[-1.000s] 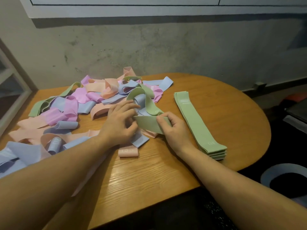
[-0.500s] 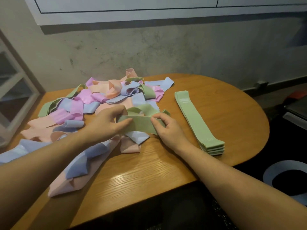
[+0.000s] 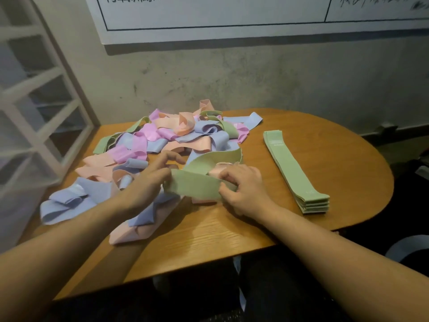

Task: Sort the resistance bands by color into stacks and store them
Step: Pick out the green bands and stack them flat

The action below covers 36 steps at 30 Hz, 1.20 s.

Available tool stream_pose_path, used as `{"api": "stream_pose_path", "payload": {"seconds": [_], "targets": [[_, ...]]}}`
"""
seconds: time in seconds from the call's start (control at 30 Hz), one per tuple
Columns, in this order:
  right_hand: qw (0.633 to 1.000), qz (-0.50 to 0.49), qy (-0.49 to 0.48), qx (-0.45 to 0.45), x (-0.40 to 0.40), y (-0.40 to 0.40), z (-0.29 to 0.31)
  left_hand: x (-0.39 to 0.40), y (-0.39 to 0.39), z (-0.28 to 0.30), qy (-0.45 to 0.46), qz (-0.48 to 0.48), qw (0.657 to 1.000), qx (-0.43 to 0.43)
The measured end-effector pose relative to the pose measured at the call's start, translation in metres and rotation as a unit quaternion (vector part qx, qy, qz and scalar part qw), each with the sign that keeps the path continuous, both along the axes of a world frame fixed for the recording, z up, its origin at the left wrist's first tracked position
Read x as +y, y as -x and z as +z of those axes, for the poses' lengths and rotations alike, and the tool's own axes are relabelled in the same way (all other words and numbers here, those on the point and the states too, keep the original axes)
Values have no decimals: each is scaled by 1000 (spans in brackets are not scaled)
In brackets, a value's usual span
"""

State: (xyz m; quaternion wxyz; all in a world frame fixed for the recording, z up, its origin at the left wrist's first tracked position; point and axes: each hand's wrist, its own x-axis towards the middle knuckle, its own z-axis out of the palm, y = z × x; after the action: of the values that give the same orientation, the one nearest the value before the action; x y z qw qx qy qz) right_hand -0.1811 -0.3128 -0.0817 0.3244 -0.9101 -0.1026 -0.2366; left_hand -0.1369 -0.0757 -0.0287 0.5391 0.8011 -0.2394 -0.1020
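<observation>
A loose green band (image 3: 197, 182) is held between both hands just above the wooden table (image 3: 232, 233). My left hand (image 3: 148, 182) pinches its left end. My right hand (image 3: 243, 189) grips its right end, fingers curled over it. The band's far part loops up behind my hands. Beyond it lies a jumbled pile of bands (image 3: 171, 138) in pink, peach, blue and green. To the right a neat stack of flat green bands (image 3: 294, 170) lies lengthwise on the table.
A grey wall runs close behind the table, with a white board (image 3: 232, 12) above. A white lattice frame (image 3: 34, 101) stands at the left. Dark floor and a round grey object (image 3: 411, 249) are at the lower right.
The green band has been lifted clear of the pile and drawn out between my hands. My head has tilted up, showing more of the wall.
</observation>
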Motion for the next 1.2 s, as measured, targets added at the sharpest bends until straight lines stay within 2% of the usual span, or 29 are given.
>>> {"api": "stream_pose_path", "payload": {"seconds": [0.13, 0.3, 0.4, 0.53, 0.63, 0.73, 0.97, 1.07, 1.2], "targets": [[998, 1, 40, 47, 13, 9, 14, 6, 17, 9, 55, 13, 998, 26], [997, 54, 28, 38, 35, 22, 47, 11, 38, 28, 61, -10, 998, 24], [991, 108, -19, 79, 47, 28, 64, 13, 47, 35, 62, -22, 998, 17], [968, 170, -132, 133, 60, 36, 77, 14, 59, 41, 86, -9, 996, 10], [961, 162, -165, 148, 61, 37, 82, 11, 65, 45, 101, -5, 995, 16], [961, 160, -154, 167, 56, 37, 83, 7, 67, 44, 72, -16, 997, 13], [933, 180, -251, 183, 38, 35, 92, 5, 59, 33, -7, -1, 997, 74], [936, 171, -249, 182, 30, 34, 90, 0, 65, 35, -17, -23, 996, 84], [952, 169, -185, 178, 27, 34, 82, -6, 71, 40, 28, -14, 998, 57]]}}
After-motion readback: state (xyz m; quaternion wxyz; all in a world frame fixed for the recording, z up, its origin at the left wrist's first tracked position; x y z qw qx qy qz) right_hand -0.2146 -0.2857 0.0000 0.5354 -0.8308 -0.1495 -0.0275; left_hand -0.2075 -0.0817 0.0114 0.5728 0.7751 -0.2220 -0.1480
